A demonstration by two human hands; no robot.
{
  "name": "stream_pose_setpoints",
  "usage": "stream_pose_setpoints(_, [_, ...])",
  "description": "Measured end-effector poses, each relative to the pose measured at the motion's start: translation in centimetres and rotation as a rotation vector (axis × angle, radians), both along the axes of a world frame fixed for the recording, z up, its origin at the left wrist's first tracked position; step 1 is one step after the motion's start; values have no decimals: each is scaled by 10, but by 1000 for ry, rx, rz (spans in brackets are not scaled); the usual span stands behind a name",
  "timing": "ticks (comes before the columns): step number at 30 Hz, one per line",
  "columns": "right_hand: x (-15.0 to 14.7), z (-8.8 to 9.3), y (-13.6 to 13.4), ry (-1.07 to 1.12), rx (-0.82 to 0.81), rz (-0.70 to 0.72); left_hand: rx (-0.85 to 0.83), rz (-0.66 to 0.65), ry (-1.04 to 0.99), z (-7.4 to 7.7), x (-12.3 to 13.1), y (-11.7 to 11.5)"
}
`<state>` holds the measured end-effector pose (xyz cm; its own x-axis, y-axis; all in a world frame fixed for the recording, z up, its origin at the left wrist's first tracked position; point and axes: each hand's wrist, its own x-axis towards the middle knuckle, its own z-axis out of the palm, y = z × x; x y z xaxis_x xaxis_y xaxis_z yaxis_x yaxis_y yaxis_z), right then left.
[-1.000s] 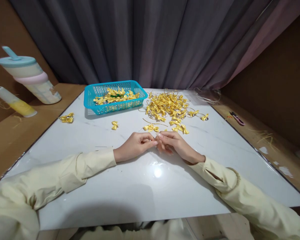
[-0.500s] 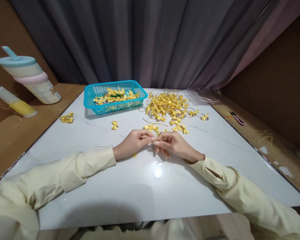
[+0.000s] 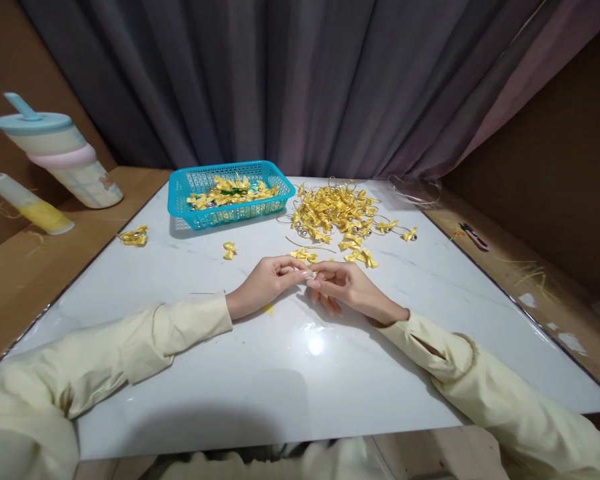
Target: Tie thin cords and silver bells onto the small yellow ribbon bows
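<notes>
My left hand [image 3: 265, 283] and my right hand [image 3: 347, 287] meet fingertip to fingertip over the middle of the white table [image 3: 260, 373]. Both are closed in a pinch on something too small to make out. A bit of yellow ribbon [image 3: 269, 309] shows under my left hand. Just beyond my fingers lies a small yellow bow [image 3: 304, 254], and behind it a heap of yellow bows [image 3: 337, 210] with gold loops. A blue basket [image 3: 230, 193] at the back holds more yellow bows.
Loose bows lie at the left [image 3: 134, 235] and near the basket [image 3: 229, 250]. A pastel tumbler [image 3: 60, 153] and a tube [image 3: 27, 203] stand on the left wooden ledge. Small snips [image 3: 474, 236] lie on the right ledge. A dark curtain hangs behind.
Both hands have lifted and shifted slightly away from me while keeping their pinch; a yellow scrap now shows beneath my left hand.
</notes>
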<state>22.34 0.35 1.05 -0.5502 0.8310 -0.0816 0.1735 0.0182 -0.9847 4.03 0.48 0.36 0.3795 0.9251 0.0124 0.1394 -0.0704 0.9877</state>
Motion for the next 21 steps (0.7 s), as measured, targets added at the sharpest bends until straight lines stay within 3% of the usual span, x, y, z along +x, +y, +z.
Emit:
stream_pose_setpoints(8, [1,-3,1,-55,46,-51,100,13,75,1,0,-2])
stream_pose_setpoints(16, [-1,-1,0,-29,-6,-40,317,84,249,-5,0,-4])
stream_pose_setpoints(21, [-2,1,-1,14,-72,-66,301,80,283,-5,0,-4])
